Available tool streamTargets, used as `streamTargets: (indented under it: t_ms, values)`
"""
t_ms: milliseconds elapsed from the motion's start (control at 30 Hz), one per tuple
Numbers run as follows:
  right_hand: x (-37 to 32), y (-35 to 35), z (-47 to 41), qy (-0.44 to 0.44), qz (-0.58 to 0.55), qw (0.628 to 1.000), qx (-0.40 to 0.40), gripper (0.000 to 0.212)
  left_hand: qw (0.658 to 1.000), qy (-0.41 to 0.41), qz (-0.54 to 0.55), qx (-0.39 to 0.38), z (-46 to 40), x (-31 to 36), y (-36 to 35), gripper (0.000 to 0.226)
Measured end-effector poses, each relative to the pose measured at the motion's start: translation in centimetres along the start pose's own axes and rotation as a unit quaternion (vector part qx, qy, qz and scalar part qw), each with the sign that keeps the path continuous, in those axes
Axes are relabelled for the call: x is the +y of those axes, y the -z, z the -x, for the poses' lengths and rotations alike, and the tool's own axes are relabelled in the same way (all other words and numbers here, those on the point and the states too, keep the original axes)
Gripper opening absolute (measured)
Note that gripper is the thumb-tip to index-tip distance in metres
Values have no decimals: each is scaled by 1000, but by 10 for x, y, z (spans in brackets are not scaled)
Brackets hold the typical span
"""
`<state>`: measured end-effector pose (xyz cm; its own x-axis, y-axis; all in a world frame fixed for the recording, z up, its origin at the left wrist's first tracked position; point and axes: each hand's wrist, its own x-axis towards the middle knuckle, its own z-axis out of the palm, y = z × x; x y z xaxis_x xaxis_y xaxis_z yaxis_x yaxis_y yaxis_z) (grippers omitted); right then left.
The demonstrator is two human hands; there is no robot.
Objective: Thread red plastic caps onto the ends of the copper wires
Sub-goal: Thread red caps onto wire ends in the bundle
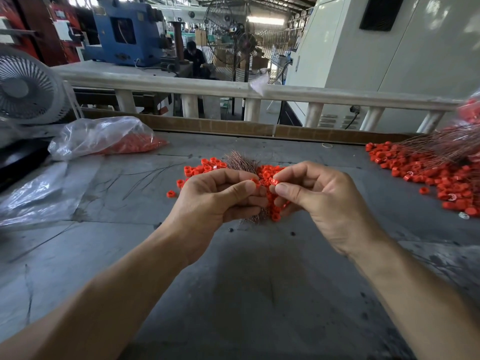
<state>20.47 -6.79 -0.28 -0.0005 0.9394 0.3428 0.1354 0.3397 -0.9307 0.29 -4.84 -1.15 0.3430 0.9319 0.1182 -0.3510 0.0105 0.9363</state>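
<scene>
**Q:** Head view — where are the caps and wires?

**A:** At the middle of the grey worktable [246, 281]. The left hand [218, 198] has its fingers curled round a bundle of copper wires [240, 161], whose ends fan out above the knuckles and poke out below the fist. Its thumb and forefinger pinch a red cap [255, 181]. The right hand [319, 201] sits just beside it, thumb and forefinger closed on another red cap [273, 181], the other fingers loosely curled beneath. The two hands nearly touch at the fingertips.

**Q:** What lies under the hands?

**A:** A small heap of loose red caps [205, 168] spread on the table behind and below the fingers, with a few strays toward the left.

**Q:** And farther out?

**A:** Near the right edge, a larger pile of capped wires [420, 172], the thin copper strands running up toward the far right corner. Toward the far left edge, a clear plastic bag [104, 137] holding more red pieces, and flat plastic sheeting [39, 196] beside it at the left edge. A strip of cardboard [207, 124] lines the far edge.

**Q:** Beyond the table?

**A:** A pale railing [311, 96], a small white fan [26, 89] on the left, a blue machine [124, 29], a tall standing fan [246, 44], and a seated person [193, 58] in the distance.
</scene>
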Motion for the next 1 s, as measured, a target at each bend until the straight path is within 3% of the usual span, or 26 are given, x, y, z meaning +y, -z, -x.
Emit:
streamTargets:
  t_ms: [400, 833, 1000]
  values:
    - [3, -4, 2, 32, 4, 999, 7, 8, 1000, -11, -1, -23, 2, 1, -1, 23]
    - [-9, -11, 10, 151, 209, 966, 24, 11, 997, -43, -64, -25, 2, -2, -3, 22]
    - [-12, -10, 10, 180, 235, 955, 13, 8, 994, -63, -91, -23, 3, -1, -6, 24]
